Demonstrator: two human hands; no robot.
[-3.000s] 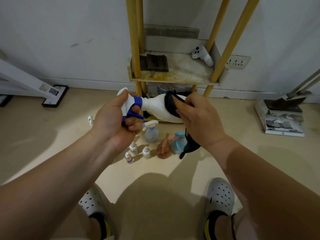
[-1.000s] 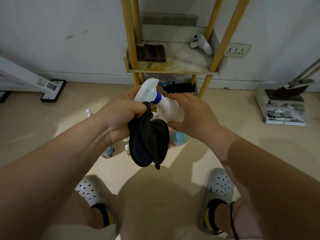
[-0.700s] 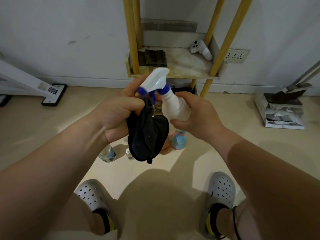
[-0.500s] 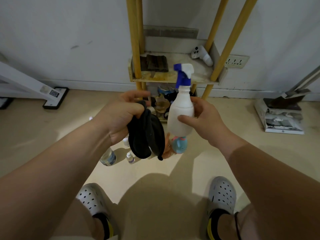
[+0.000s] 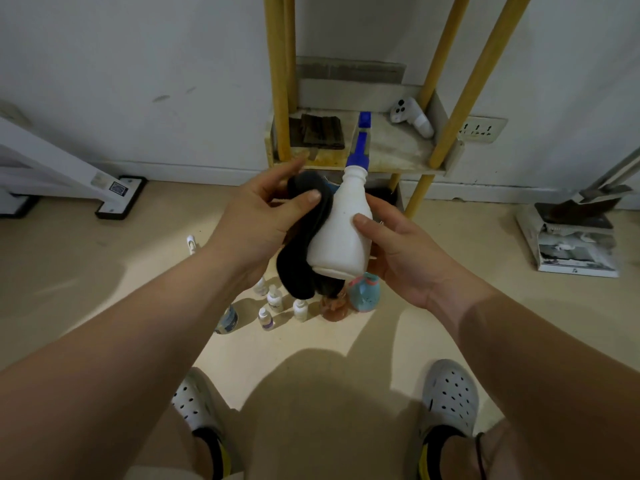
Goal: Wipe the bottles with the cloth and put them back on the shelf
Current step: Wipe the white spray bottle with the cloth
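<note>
Spray bottle (image 5: 341, 237): held upright w/ a slight tilt, in front of the shelf (image 5: 391, 152), its head overlapping the shelf board in view. Right hand (image 5: 398, 251) wraps the body, thumb across the front. Left hand (image 5: 256, 223) pinches a black cloth (image 5: 304, 244) vs. the bottle's left side, thumb on top of the fabric. The body is opaque white & smooth w/ a narrow neck, blue collar and blue trigger head. The cloth's loose end hangs past the base.

Hard to see: right fingers are behind the bottle; the trigger head is end-on, so its shape is unclear. The shelf's lower tier is mostly blocked by hands & bottle. On the floor in front of the shelf are small dropper bottles (image 5: 275, 303) w/ labels too small to read, a teal bottle (image 5: 363, 294) partly cut by the base, and a brownish one (image 5: 332, 308) half under the cloth.
</note>
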